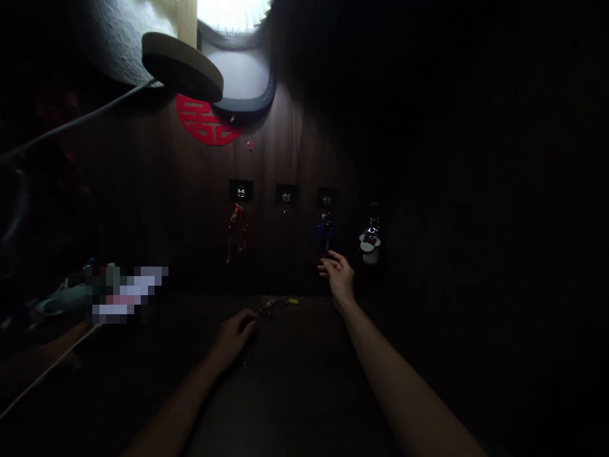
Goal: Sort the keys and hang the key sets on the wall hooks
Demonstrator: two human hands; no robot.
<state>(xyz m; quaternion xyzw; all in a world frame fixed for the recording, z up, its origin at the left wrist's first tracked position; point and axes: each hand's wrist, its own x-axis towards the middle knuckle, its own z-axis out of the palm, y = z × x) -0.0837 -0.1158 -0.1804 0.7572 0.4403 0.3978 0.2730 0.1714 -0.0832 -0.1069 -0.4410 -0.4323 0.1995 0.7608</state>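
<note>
In the dim light, my left hand [236, 331] rests low over the dark tabletop with its fingers loosely stretched. Its fingertips are beside a small bunch of keys [267, 306] with a yellow-green tag [293, 301]. My right hand [339, 274] is raised, fingers apart and slightly bent, at the lower end of a blue keychain [325, 233] hanging from a wall hook [327, 198]. Whether the fingertips touch the keychain is hard to make out. To its right hangs a white keychain [370, 246] with a dark red bow.
Left along the wall are a hook [287, 194] and a red-and-gold hanging ornament [236, 231]. Above are a red round paper-cut [209, 124] and a lit lamp [233, 16] with a round base [183, 66]. Another person's arm [57, 346] and a white cable [50, 374] are at left.
</note>
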